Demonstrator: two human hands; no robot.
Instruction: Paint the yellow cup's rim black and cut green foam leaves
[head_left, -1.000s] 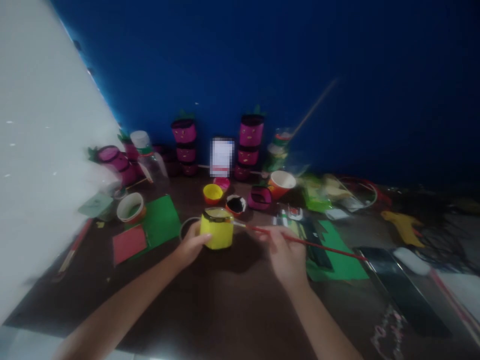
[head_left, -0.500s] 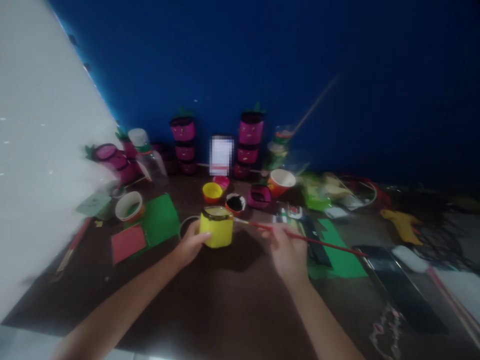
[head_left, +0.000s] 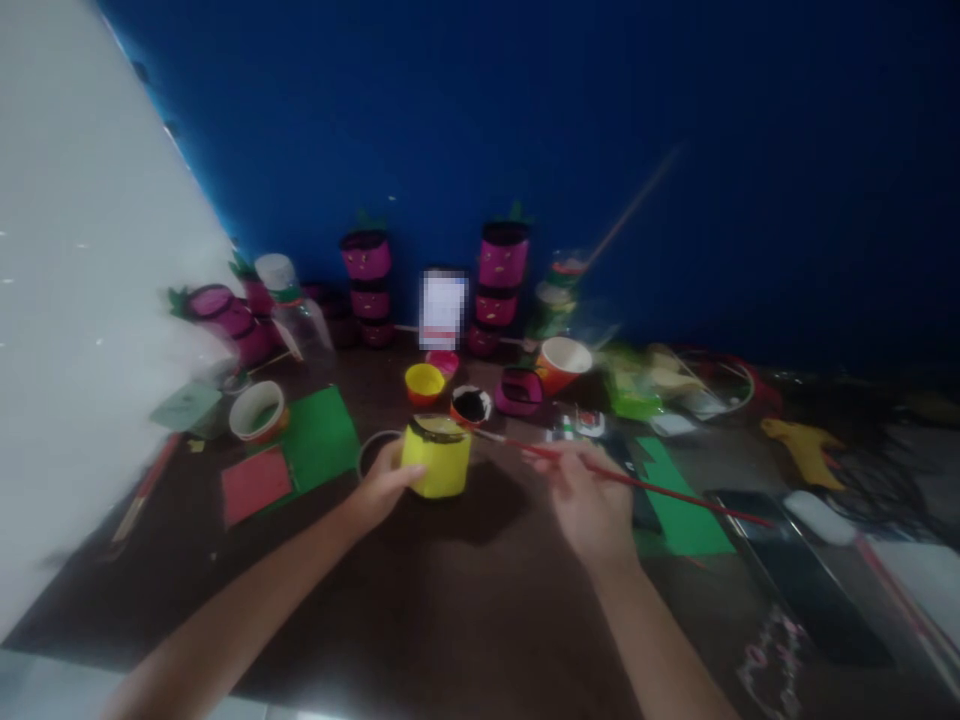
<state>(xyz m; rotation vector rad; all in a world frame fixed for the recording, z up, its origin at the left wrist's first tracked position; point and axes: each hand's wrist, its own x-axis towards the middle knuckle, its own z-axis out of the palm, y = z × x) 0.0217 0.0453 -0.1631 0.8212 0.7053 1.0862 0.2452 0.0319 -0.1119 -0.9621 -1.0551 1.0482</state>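
My left hand (head_left: 385, 482) grips the yellow container (head_left: 436, 468) above the table (head_left: 465, 620). My right hand (head_left: 592, 508) pinches the red brush (head_left: 681, 495), tip beside the rim. Yellow wall appears complete; dark rim coverage, and any remainder, unclear.

Right hand (head_left: 591, 500) shifted rightward with red paintbrush (head_left: 660, 489); handle end reaching farther right than before.

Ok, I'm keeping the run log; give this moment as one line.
left hand: holds yellow container; right hand: holds red paintbrush; brush tip: beside container's dark rim; behind: black-filled cup
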